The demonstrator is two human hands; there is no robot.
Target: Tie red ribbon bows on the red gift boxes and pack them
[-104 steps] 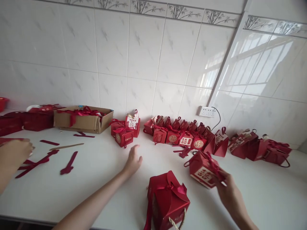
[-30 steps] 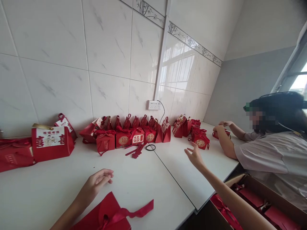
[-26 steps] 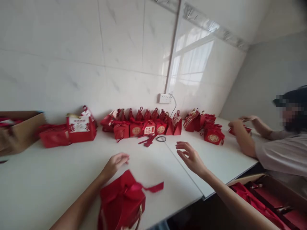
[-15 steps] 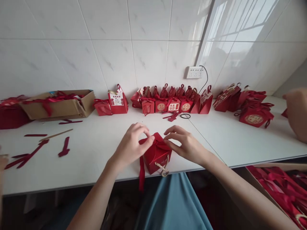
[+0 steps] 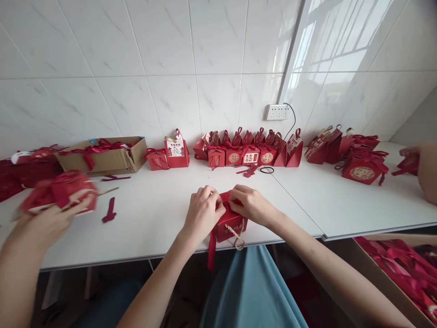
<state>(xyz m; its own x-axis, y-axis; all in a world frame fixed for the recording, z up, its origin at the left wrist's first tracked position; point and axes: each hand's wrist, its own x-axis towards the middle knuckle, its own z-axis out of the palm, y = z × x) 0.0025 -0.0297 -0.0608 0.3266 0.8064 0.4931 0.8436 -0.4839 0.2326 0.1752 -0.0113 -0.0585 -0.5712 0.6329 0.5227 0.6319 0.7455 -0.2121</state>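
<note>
In front of me, at the table's front edge, stands a small red gift box (image 5: 232, 230) with a twisted gold cord (image 5: 236, 231) looped on its front. Both my hands are at its top. My left hand (image 5: 205, 212) is closed in a pinch over the left side of the lid, on a red ribbon (image 5: 212, 252) whose loose tail hangs past the table edge. My right hand (image 5: 251, 205) pinches the ribbon at the top from the right, close to the left fingertips. The ribbon between the fingers is mostly hidden.
Finished-looking red boxes (image 5: 251, 156) line the tiled wall. A cardboard box (image 5: 102, 161) of ribbons stands left, an open carton (image 5: 392, 273) lower right. At left a co-worker's hand (image 5: 44, 228) carries a blurred red box (image 5: 63, 193). Another hand (image 5: 414, 155) shows far right.
My hands have drawn closer together, their fingers closing at the top of the box. A co-worker's hand with a red box has come in at left; another red box shows at far right.
</note>
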